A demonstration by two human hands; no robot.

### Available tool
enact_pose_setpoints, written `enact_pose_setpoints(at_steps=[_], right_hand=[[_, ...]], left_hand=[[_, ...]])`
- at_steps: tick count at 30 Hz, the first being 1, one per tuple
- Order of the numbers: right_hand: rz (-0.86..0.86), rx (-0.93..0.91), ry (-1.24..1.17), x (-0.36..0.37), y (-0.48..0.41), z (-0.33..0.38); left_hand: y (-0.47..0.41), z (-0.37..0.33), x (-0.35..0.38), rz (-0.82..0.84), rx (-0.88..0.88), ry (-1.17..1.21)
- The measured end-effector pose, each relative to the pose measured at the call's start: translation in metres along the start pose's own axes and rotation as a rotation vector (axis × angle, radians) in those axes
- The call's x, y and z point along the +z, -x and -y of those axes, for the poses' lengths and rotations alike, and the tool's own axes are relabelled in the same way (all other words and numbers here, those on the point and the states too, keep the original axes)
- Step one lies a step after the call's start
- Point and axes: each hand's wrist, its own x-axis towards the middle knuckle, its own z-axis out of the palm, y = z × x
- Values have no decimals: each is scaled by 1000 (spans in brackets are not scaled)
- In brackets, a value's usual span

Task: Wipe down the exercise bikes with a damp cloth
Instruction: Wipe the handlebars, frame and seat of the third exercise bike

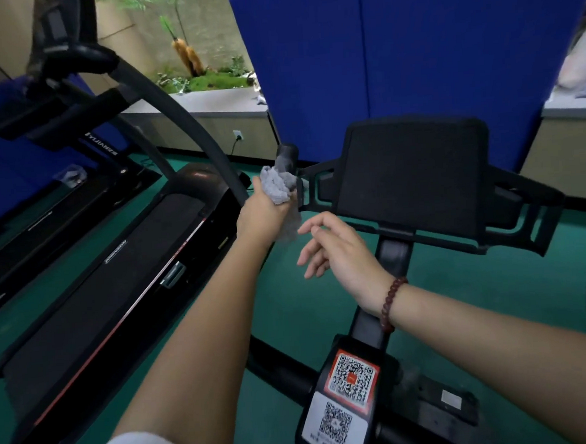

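A black exercise bike stands in front of me, with a wide console panel (412,176) on a post. My left hand (263,210) grips a grey cloth (277,192) wrapped around the bike's left handlebar grip (287,157), whose black tip pokes out above the cloth. A loose end of the cloth hangs below the hand. My right hand (338,250), with a bead bracelet at the wrist, hovers relaxed and holds nothing, just below and left of the console. QR code stickers (350,396) sit on the frame lower down.
Two black treadmills (116,267) stand close on the left, one curved rail passing right beside my left hand. A blue partition (411,43) rises behind the bike. A planter ledge (208,100) runs along the back wall. Green carpet (290,307) covers the floor.
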Motion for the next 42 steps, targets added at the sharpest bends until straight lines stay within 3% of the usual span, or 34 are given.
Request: enact_pose_setpoints(at_steps=[6, 10, 14, 17, 20, 24, 25, 29, 31, 34, 37, 39, 42], right_hand=[[19, -7, -24, -2, 0, -1], [37, -7, -13, -2, 2, 0], [39, -17, 3, -2, 2, -1], [43, -22, 12, -2, 2, -1], [50, -23, 21, -3, 2, 0], [59, -31, 41, -4, 3, 0], [60, -31, 43, -4, 3, 0], [61, -33, 58, -3, 5, 0], [53, -35, 63, -3, 5, -1], [48, -34, 63, -2, 5, 0], [52, -30, 65, -2, 5, 0], [52, -30, 67, -3, 5, 0], [54, -38, 64, -3, 4, 0]], left_hand=[[-24, -26, -1, -100, 107, 312], [-35, -41, -2, -129, 149, 350], [-54, -51, -6, -78, 47, 535], [-72, -55, -10, 41, -127, 684], [-81, -56, -15, 216, -326, 725], [-64, -50, -12, 298, -391, 770], [-57, -41, -6, 326, -411, 766], [-29, 21, -15, 370, -459, 284], [-39, 46, -34, 241, -491, 64], [-45, 38, -58, -197, -375, 173], [-46, -11, -61, -369, -82, 325], [-46, -37, -48, -191, 100, 489], [-33, -59, -29, 90, 289, 318]])
